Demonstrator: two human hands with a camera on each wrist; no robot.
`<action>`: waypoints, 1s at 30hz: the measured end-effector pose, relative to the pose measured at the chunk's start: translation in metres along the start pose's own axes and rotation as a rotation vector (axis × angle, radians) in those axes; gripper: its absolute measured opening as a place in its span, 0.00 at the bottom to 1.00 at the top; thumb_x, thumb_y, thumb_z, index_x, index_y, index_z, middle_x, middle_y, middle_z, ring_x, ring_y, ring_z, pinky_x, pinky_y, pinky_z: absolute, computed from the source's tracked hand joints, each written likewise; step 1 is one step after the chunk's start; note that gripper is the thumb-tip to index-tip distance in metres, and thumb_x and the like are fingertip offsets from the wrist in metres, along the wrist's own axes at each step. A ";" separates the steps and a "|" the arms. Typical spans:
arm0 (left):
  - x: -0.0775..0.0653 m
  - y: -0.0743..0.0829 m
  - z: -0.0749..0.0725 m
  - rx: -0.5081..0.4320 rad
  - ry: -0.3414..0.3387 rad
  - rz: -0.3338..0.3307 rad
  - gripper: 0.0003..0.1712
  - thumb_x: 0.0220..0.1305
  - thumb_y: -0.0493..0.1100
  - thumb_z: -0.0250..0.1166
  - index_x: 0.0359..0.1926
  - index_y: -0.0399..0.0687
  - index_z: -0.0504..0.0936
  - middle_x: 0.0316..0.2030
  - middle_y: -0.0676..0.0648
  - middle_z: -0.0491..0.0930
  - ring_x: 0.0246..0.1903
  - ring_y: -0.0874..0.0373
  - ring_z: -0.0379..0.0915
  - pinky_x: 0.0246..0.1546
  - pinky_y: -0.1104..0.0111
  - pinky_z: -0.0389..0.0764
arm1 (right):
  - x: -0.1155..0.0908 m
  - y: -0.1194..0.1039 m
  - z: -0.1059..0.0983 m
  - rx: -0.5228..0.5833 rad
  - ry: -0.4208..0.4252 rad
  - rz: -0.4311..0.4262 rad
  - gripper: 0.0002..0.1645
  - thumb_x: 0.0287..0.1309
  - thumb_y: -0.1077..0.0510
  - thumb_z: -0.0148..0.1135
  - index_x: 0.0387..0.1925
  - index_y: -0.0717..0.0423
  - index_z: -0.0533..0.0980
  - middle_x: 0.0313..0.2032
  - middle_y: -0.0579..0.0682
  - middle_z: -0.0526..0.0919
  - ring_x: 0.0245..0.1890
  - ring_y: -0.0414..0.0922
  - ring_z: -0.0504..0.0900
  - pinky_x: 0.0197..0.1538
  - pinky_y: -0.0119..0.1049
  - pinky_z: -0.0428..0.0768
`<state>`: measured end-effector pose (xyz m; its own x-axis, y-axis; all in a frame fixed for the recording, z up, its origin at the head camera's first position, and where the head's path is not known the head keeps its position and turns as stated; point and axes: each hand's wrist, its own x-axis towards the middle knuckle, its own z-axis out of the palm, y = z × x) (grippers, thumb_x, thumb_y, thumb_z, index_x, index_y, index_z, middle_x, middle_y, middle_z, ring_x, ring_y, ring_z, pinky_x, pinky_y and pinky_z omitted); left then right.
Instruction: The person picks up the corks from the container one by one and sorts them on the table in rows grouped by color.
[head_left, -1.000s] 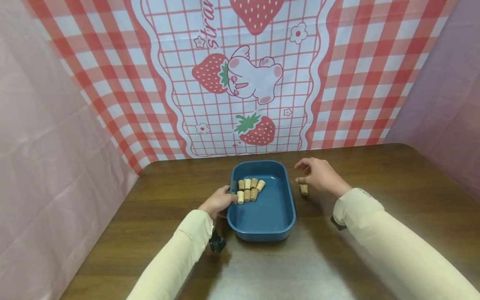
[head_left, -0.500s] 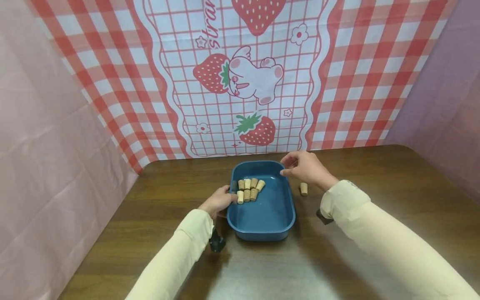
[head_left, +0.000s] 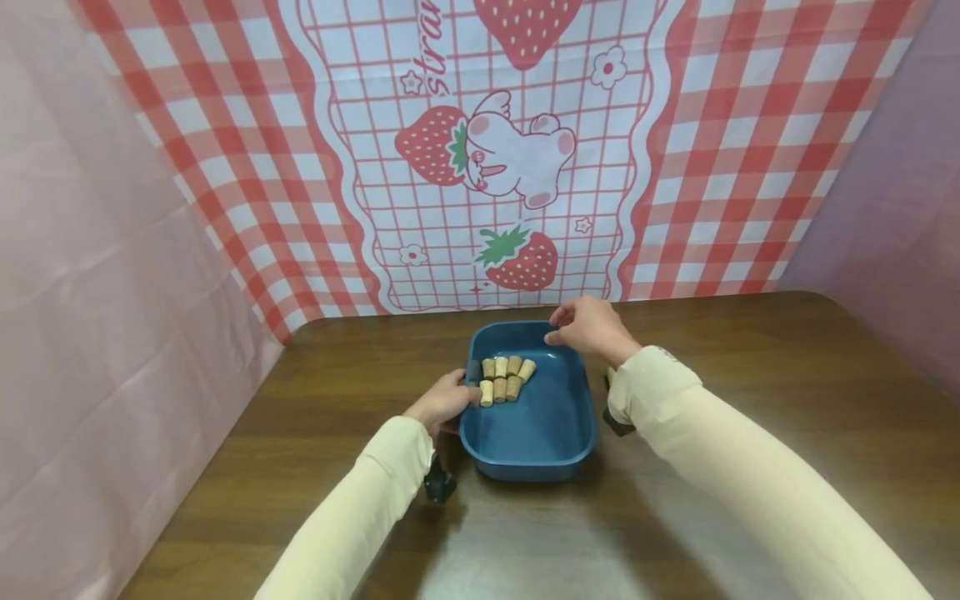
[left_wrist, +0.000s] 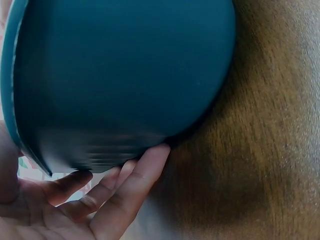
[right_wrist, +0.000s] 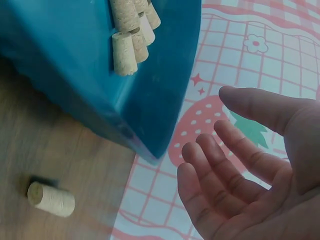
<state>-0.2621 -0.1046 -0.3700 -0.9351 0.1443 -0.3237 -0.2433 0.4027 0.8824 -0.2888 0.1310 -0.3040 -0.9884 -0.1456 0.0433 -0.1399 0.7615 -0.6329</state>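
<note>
A brown wooden table (head_left: 337,375) stands before a red-and-white checked cloth (head_left: 697,200) printed with strawberries and a cartoon animal, with a plain pale pink sheet (head_left: 97,267) at the left and a mauve one (head_left: 892,200) at the right. The left hand (head_left: 444,402) grips the left wall of a blue tray (head_left: 527,472), thumb over the rim and fingers against the outside. The right hand (head_left: 592,328) is at the tray's far right corner, its thumb and loosely bent fingers well parted and holding nothing; the right wrist view shows a gap between them and the rim. The tray rests near the table's far edge, around the middle of that side. Inside it, close to the left wall, seven corks (head_left: 500,390) show in two rows, four in the far row and three in the near one, the rightmost of the far row slanted. A lone cork (right_wrist: 51,199) lies on its side on the table, right of the tray, partly hidden by the right sleeve (head_left: 660,387) in the head view. Both sleeves are cream.
</note>
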 end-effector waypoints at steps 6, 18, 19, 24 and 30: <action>0.000 0.000 0.001 0.001 -0.003 0.006 0.41 0.57 0.33 0.56 0.74 0.36 0.62 0.57 0.33 0.75 0.46 0.43 0.78 0.43 0.47 0.83 | 0.008 -0.005 0.010 -0.003 -0.004 0.044 0.19 0.60 0.56 0.70 0.48 0.65 0.82 0.47 0.61 0.83 0.47 0.56 0.79 0.51 0.50 0.79; -0.002 -0.002 0.000 0.002 -0.006 0.011 0.40 0.59 0.34 0.56 0.74 0.35 0.62 0.58 0.33 0.74 0.46 0.44 0.77 0.45 0.47 0.83 | 0.013 -0.014 0.033 -0.023 -0.052 0.095 0.20 0.60 0.56 0.70 0.49 0.64 0.81 0.49 0.62 0.82 0.49 0.57 0.79 0.52 0.51 0.79; -0.002 -0.002 0.000 0.000 -0.006 0.011 0.40 0.58 0.34 0.56 0.74 0.35 0.62 0.58 0.33 0.74 0.46 0.44 0.77 0.45 0.48 0.83 | 0.013 -0.014 0.035 -0.032 -0.057 0.097 0.19 0.60 0.55 0.69 0.49 0.64 0.81 0.49 0.61 0.82 0.49 0.58 0.79 0.52 0.51 0.79; -0.003 -0.002 0.000 -0.010 -0.007 0.020 0.40 0.58 0.34 0.56 0.74 0.35 0.62 0.57 0.34 0.75 0.45 0.45 0.77 0.44 0.48 0.84 | 0.015 -0.016 0.042 -0.061 -0.094 0.123 0.18 0.61 0.55 0.69 0.47 0.65 0.81 0.49 0.61 0.82 0.49 0.57 0.80 0.53 0.51 0.80; -0.004 -0.001 0.001 -0.013 -0.002 0.021 0.40 0.58 0.34 0.56 0.74 0.36 0.62 0.56 0.34 0.75 0.46 0.44 0.78 0.44 0.47 0.83 | 0.018 -0.017 0.049 -0.162 -0.126 0.103 0.10 0.61 0.56 0.68 0.33 0.61 0.84 0.39 0.56 0.85 0.41 0.52 0.81 0.50 0.48 0.80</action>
<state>-0.2582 -0.1044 -0.3702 -0.9394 0.1544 -0.3061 -0.2275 0.3875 0.8934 -0.3013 0.0846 -0.3299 -0.9842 -0.1317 -0.1183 -0.0564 0.8666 -0.4958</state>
